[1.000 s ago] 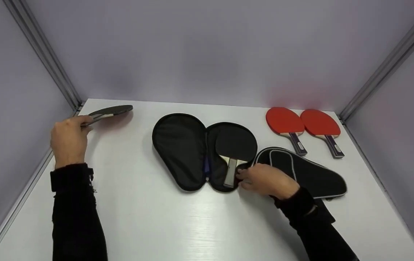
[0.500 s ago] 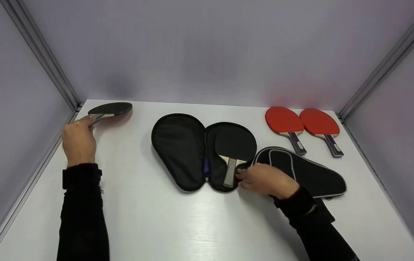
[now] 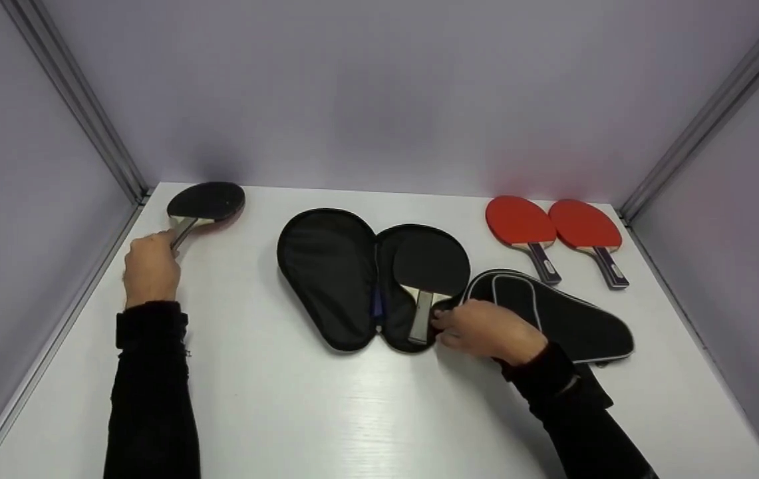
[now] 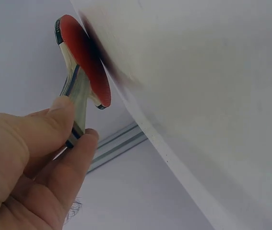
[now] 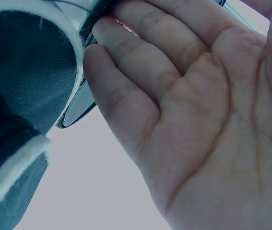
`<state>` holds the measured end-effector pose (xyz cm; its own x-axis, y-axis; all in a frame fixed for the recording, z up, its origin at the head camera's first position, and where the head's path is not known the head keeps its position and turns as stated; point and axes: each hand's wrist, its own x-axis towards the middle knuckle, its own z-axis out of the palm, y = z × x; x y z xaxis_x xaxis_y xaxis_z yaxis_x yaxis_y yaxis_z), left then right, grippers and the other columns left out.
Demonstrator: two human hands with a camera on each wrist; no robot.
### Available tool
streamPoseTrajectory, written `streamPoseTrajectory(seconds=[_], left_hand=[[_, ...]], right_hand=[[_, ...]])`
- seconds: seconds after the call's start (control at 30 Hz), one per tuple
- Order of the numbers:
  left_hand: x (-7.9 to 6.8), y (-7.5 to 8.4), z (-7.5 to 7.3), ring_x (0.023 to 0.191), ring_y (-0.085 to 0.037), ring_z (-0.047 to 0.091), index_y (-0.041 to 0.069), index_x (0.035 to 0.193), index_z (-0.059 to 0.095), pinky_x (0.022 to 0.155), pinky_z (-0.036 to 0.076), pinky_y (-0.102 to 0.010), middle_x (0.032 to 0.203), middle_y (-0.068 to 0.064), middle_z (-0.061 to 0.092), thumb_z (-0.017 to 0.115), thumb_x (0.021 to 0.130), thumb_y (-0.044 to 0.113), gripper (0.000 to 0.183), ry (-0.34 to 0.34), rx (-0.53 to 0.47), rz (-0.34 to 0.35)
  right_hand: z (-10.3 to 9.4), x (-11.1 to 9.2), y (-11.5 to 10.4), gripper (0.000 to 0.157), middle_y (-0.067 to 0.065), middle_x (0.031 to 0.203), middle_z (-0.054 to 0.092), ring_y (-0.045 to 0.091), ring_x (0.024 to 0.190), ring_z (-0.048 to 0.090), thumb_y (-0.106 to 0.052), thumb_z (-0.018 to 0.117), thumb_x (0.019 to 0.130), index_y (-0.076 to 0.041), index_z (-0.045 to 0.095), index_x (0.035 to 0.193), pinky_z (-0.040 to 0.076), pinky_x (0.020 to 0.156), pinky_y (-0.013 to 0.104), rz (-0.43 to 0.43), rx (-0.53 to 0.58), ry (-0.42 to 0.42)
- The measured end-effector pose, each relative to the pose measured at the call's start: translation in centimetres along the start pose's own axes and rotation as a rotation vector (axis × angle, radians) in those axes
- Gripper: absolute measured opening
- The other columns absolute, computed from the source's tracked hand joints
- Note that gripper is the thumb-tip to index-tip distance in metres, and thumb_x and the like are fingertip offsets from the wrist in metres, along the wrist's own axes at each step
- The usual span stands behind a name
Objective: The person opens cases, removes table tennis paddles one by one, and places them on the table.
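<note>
At the far left of the table, my left hand pinches the handle end of a table tennis paddle, black face up. The left wrist view shows the paddle's red underside close above the table, with thumb and fingers on the handle. My right hand rests at the right rim of an open black paddle case. Its fingers look nearly straight in the right wrist view; their exact contact is partly hidden. Inside the case's right half lies another black-faced paddle, grip toward me.
A second black case with light piping lies closed beside and partly behind my right hand. Two red paddles, one left and one right, lie at the back right. Panel walls border the white table at back and sides.
My left hand has shifted slightly right and nearer to me, and the paddle has turned from nearly edge-on to showing more of its black face. The right hand stays put.
</note>
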<state>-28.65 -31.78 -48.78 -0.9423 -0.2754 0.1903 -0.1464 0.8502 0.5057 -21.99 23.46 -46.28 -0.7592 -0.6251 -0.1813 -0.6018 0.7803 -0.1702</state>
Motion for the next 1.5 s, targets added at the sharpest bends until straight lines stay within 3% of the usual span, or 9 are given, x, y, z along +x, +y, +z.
streamPoseTrajectory(seconds=[0.1,0.27,0.43,0.67,0.9,1.03,1.17,1.3,1.5], left_hand=[[-0.2,-0.1,0.1,0.124,-0.073,0.072,-0.006,0.153,0.070,0.095,0.064,-0.083,0.141,-0.045,0.071,0.062,0.111,-0.012,0.043,-0.045,0.010,-0.005],[-0.2,0.1,0.1,0.122,-0.071,0.074,-0.005,0.153,0.071,0.092,0.066,-0.081,0.144,-0.043,0.072,0.054,0.113,-0.010,0.044,-0.052,0.016,0.013],[-0.1,1.3,-0.5,0.126,-0.072,0.072,-0.007,0.158,0.067,0.094,0.065,-0.083,0.151,-0.046,0.066,0.060,0.117,0.003,0.043,-0.049,0.001,0.042],[-0.6,5.1,-1.5,0.141,-0.069,0.066,-0.011,0.163,0.059,0.110,0.060,-0.082,0.161,-0.044,0.061,0.066,0.119,0.017,0.053,-0.065,0.002,0.148],[-2.1,10.3,-1.8,0.147,-0.057,0.069,-0.005,0.162,0.065,0.119,0.060,-0.074,0.163,-0.032,0.067,0.067,0.120,0.019,0.048,0.002,-0.028,0.312],[-3.0,12.9,-1.1,0.147,-0.053,0.071,-0.002,0.160,0.068,0.119,0.061,-0.071,0.162,-0.027,0.071,0.069,0.119,0.018,0.046,0.031,-0.021,0.405],[-4.1,15.3,0.0,0.149,-0.049,0.072,-0.003,0.159,0.069,0.124,0.061,-0.063,0.161,-0.025,0.073,0.071,0.118,0.019,0.046,0.035,-0.004,0.499],[-5.3,17.2,1.5,0.145,-0.046,0.076,-0.002,0.156,0.072,0.119,0.066,-0.061,0.158,-0.023,0.076,0.073,0.118,0.023,0.046,0.033,0.022,0.575],[-7.0,19.3,3.8,0.142,-0.041,0.078,0.001,0.155,0.074,0.116,0.067,-0.059,0.155,-0.021,0.078,0.076,0.117,0.025,0.046,-0.017,0.056,0.670]], right_hand=[[-0.1,0.0,0.0,0.033,0.014,0.125,0.090,0.024,0.085,0.077,-0.020,0.073,0.108,-0.008,0.086,0.136,0.071,0.088,0.052,0.002,0.006,0.002],[-0.1,-0.2,-0.1,0.037,0.014,0.134,0.089,0.032,0.099,0.085,-0.021,0.072,0.109,-0.008,0.086,0.141,0.072,0.094,0.053,0.012,0.014,-0.001],[-0.1,-0.3,-0.1,0.038,0.014,0.137,0.088,0.037,0.105,0.087,-0.021,0.071,0.110,-0.007,0.085,0.142,0.072,0.097,0.054,0.010,0.005,-0.001],[-0.1,-0.2,0.0,0.039,0.015,0.141,0.086,0.037,0.110,0.088,-0.020,0.071,0.109,-0.005,0.084,0.143,0.073,0.099,0.054,0.018,0.026,-0.011],[0.0,-0.1,0.1,0.038,0.014,0.139,0.087,0.031,0.101,0.088,-0.018,0.071,0.108,-0.005,0.085,0.141,0.073,0.095,0.052,0.002,0.019,-0.001],[0.0,-0.1,0.1,0.036,0.013,0.135,0.089,0.029,0.093,0.085,-0.018,0.071,0.108,-0.006,0.086,0.138,0.073,0.090,0.051,-0.012,0.009,0.008],[0.0,-0.1,0.1,0.035,0.014,0.132,0.089,0.033,0.096,0.086,-0.018,0.071,0.108,-0.006,0.087,0.137,0.073,0.091,0.052,-0.017,0.006,0.014],[-0.1,-0.2,0.0,0.035,0.015,0.133,0.089,0.038,0.103,0.087,-0.019,0.072,0.109,-0.006,0.086,0.139,0.072,0.095,0.054,-0.003,0.007,0.008],[-0.2,-0.2,-0.1,0.036,0.015,0.135,0.088,0.039,0.105,0.087,-0.020,0.072,0.110,-0.007,0.085,0.141,0.072,0.096,0.055,0.013,0.009,-0.002]])
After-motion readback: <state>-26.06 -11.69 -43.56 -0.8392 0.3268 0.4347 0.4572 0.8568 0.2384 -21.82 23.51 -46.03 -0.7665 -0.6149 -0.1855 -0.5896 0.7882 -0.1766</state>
